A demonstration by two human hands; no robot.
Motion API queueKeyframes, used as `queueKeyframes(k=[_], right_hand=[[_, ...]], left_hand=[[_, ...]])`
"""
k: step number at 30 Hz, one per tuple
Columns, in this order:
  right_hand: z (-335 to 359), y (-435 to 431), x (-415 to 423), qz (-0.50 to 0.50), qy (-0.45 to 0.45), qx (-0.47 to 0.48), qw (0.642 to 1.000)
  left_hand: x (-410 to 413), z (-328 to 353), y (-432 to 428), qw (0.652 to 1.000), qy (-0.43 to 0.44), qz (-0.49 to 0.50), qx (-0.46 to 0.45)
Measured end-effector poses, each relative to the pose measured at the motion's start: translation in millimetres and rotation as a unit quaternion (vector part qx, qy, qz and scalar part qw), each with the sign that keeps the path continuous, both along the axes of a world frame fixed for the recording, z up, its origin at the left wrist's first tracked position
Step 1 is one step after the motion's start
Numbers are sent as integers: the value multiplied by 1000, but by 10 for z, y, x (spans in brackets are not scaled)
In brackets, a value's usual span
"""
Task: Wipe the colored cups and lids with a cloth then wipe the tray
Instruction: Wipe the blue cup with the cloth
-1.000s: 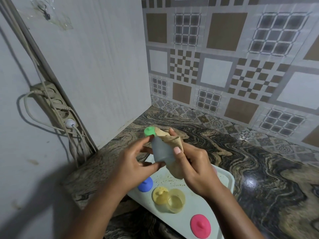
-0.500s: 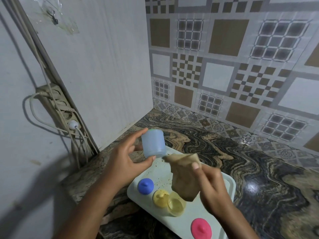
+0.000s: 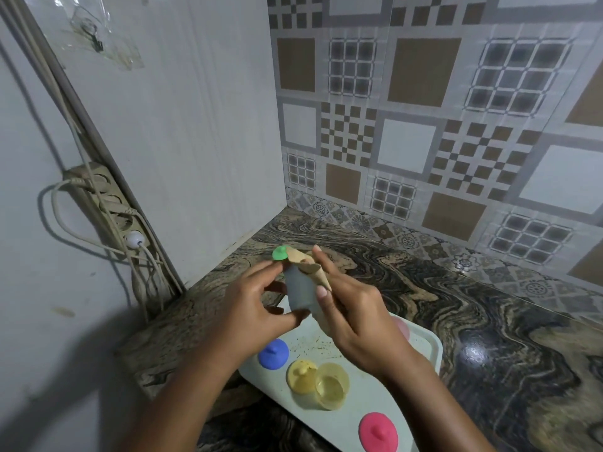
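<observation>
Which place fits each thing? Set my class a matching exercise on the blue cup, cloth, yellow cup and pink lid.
Things:
1 blue cup
2 cloth
3 yellow cup
4 pink lid

Places:
a on the tray, nearest the camera
b in the right hand
c on the tray, beside the yellow lid
d in the left hand

Pairs: 1-d, 2-b, 3-c, 4-a
</observation>
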State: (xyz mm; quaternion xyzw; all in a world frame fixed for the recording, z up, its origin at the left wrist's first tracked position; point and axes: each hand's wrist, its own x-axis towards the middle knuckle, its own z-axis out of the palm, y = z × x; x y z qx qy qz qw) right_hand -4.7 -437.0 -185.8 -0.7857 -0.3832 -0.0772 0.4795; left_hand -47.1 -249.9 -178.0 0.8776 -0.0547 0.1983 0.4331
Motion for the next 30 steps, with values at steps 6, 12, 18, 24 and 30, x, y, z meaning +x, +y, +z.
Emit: queueKeyframes(k=[6,12,18,24,30], right_hand=[[-82,-53,-23,44,-18,-15,999],[-187,-130,-100,42,-29,-17,999],[-366,-280,-158,3,-41,-66,997],[-378,-338,-155,-73,132,65,986],[-279,-282,-60,-68,328,187,924]], left_hand=[[-19,54,38,999,-19,16,28],[32,-26,111,999,-10,34,-21],[45,-70,192,996,14,53,-64],[2,-42,285,996,23,83,-15],[-8,-140,196,996,54,63,-14]])
